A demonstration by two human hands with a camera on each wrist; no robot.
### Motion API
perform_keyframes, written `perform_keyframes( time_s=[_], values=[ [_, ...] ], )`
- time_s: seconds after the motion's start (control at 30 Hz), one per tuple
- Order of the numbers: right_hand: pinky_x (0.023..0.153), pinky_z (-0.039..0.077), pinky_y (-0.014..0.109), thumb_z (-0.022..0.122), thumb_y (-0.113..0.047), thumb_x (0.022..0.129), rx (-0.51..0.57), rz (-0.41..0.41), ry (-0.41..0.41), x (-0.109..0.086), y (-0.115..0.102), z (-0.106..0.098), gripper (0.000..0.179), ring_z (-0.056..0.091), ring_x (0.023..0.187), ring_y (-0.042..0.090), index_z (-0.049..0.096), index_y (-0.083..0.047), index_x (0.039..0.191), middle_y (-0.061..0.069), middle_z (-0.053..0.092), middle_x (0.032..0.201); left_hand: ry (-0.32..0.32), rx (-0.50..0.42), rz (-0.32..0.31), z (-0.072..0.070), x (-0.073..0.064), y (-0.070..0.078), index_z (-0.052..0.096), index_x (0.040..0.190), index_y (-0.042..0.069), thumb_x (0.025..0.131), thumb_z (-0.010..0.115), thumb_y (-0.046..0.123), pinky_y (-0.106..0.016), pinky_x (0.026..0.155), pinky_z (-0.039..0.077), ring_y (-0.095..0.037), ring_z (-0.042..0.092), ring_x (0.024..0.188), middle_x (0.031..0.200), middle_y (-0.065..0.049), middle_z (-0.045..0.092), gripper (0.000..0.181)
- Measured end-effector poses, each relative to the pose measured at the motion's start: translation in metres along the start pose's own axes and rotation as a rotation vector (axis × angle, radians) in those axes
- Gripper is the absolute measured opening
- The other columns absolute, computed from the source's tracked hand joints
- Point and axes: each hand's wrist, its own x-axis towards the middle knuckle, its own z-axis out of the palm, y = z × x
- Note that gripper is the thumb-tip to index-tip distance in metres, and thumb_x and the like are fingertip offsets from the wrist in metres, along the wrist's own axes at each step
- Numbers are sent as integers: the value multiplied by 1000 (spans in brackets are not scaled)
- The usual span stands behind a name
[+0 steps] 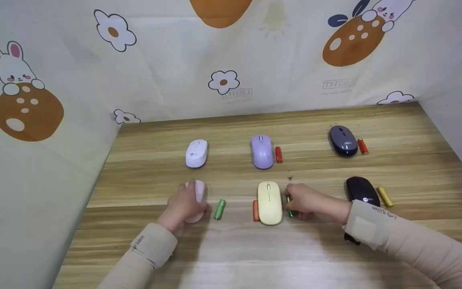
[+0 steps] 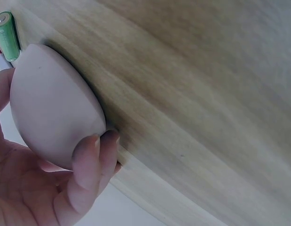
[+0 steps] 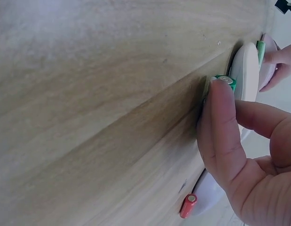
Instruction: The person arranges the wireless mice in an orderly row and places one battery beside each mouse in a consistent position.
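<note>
My left hand (image 1: pixel 183 204) grips a pink computer mouse (image 2: pixel 56 103) by its sides, thumb on one flank and fingertips on the other. To its right a light green battery (image 1: pixel 220 209) lies on the wooden table. My right hand (image 1: pixel 304 199) pinches a green battery (image 3: pixel 227 81) between thumb and fingers, close beside the yellow mouse (image 1: pixel 270 202); most of that battery is hidden by the fingers. An orange battery (image 1: pixel 256 210) lies along the yellow mouse's left side.
Behind stand a white mouse (image 1: pixel 196 153), a purple mouse (image 1: pixel 262 152) with a red battery (image 1: pixel 278 154), and a dark grey mouse (image 1: pixel 343 140) with another red battery (image 1: pixel 363 146). A black mouse (image 1: pixel 361 190) and a gold battery (image 1: pixel 385 196) lie near the right forearm.
</note>
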Motion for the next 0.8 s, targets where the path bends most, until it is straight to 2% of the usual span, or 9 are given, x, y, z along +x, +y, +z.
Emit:
perform_keyframes(
  time_s=[0.47, 0.8],
  values=[
    [41, 49, 29, 61, -4, 81, -20, 2, -18, -2, 0, -2, 34, 56, 44, 15, 51, 8, 112, 11, 56, 75, -32, -37, -41, -1, 0, 2, 22, 142, -3, 70, 73, 37, -51, 84, 44, -38, 53, 101, 131, -31, 36, 96],
    [41, 48, 28, 61, -4, 79, -32, -21, -9, -2, 2, -2, 32, 54, 45, 14, 53, 6, 108, 10, 56, 75, -25, -33, -35, -1, 1, 2, 23, 142, -2, 71, 72, 37, -53, 85, 43, -39, 52, 104, 131, -31, 37, 94]
  ],
)
